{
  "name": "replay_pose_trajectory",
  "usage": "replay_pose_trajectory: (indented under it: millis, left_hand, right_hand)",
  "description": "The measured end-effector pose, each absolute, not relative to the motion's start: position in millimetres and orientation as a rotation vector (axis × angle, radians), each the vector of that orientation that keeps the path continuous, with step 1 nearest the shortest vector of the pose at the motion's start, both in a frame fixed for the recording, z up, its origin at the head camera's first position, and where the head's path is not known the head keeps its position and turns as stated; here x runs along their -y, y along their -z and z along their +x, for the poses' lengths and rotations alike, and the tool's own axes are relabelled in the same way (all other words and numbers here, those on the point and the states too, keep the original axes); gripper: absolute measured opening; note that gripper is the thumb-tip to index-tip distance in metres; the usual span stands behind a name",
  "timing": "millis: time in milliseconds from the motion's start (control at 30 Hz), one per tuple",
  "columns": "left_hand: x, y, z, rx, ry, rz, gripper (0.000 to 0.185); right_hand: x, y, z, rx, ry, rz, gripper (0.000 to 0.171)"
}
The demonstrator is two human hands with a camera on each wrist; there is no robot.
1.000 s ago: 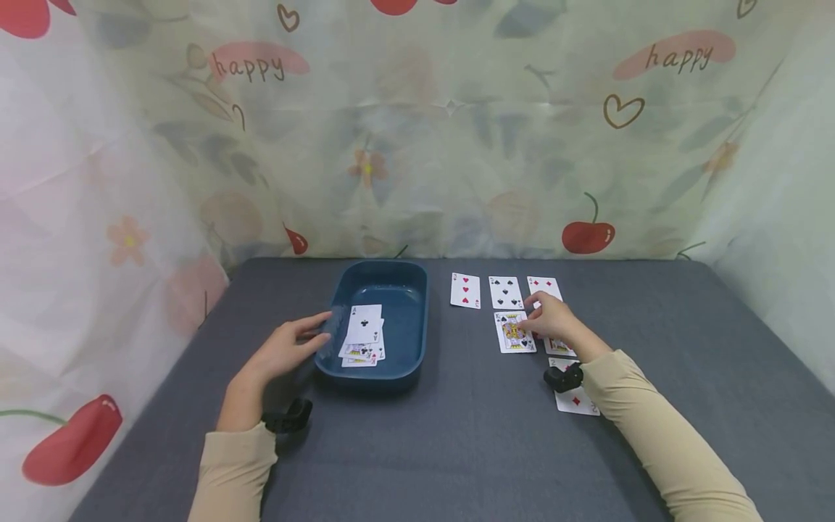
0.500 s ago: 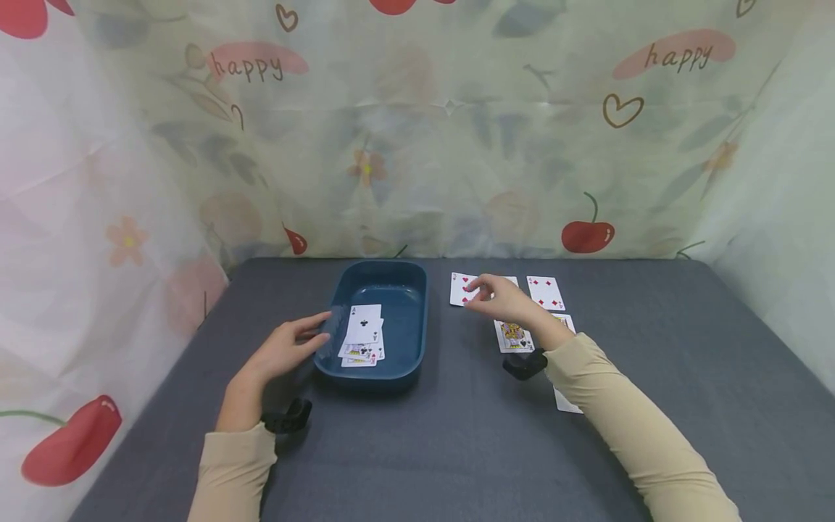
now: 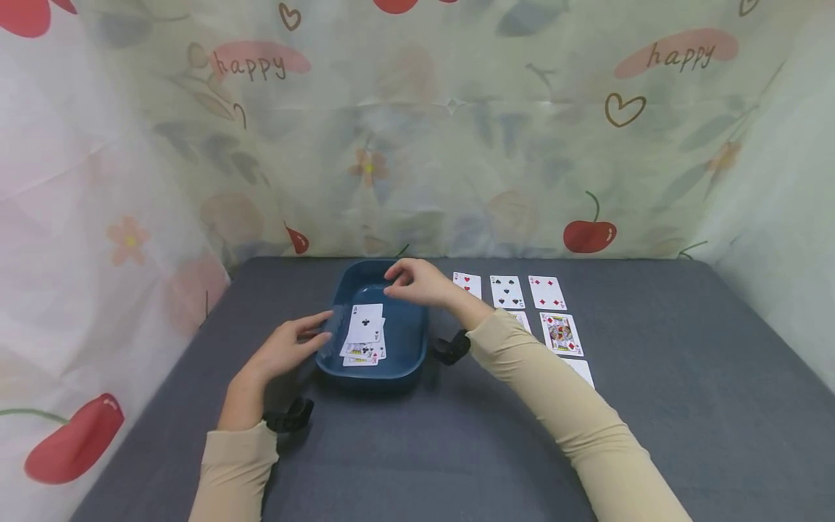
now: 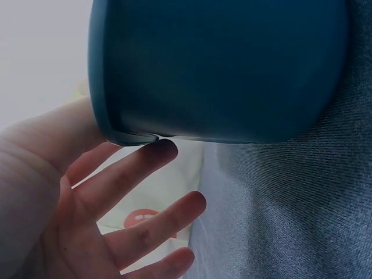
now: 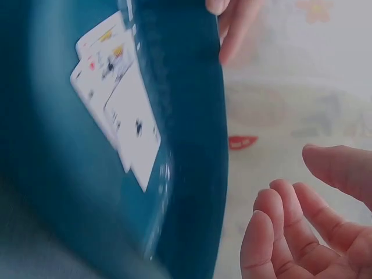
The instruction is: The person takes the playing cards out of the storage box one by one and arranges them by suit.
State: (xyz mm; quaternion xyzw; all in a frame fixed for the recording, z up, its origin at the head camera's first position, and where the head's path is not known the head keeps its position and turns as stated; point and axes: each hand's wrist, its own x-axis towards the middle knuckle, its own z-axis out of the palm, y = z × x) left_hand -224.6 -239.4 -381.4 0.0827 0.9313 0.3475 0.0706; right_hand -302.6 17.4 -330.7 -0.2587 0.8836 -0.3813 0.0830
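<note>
Cards (image 3: pixel 363 332) lie in the tray (image 3: pixel 406 344) and right of it; likely light, slick: pinch their edges. Your right grip (image 3: pixel 425 284) is apart, empty; your left grip (image 3: pixel 285 348), spread, touches the tray.

Soft light is filling the head view, shadows lying faintly on the bench (image 3: pixel 417 464). The left wrist view is looking dimmer; in the right, blur is softening cards (image 5: pixel 131 110), glints streaking the tray (image 5: pixel 195 174).
</note>
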Motion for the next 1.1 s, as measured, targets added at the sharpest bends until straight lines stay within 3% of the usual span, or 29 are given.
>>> replay_pose_trajectory:
  millis: [300,733,1100]
  left_hand:
    - [238,382,-226,-2.774,-1.070,0.248,0.053]
    - [241,380,-224,-2.786,-1.073,0.280,0.051]
    - [239,377,-222,-2.783,-1.072,0.273,0.051]
  right_hand:
    - [25,340,-309,-2.581,1.116,-0.678,0.037]
    - [48,371,-324,-2.646,1.012,-0.466,0.042]
    - [50,384,-321,-2.644,0.917,-0.468,0.063]
